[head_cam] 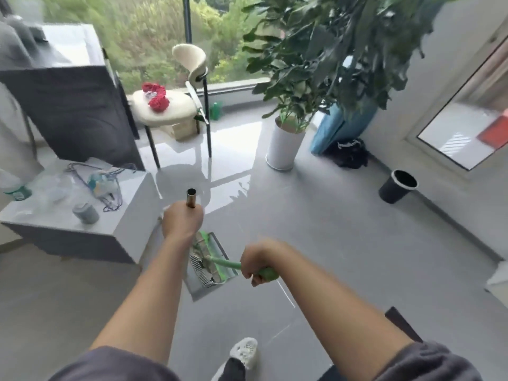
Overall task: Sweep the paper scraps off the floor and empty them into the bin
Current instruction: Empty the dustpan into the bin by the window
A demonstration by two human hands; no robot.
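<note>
A home room: chair (176, 105), potted plant (286, 144), big window (154, 37).

Brightly lit by daylight through the window (154, 37) at top centre. Glaring white on the glossy floor (233, 144) under the chair (176, 110). Smeared by motion blur at upper left and right edge. Bowed toward the corners. Soft throughout, with faint shadows.

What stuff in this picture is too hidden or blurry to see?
Head view:
What lies in the dustpan: smeared by blur, partly behind the left forearm.
Inside the bin: too dark, contents unseen.
The metal pole's lower end: hidden by the left hand.
The green handle's middle: covered by the right hand.
</note>
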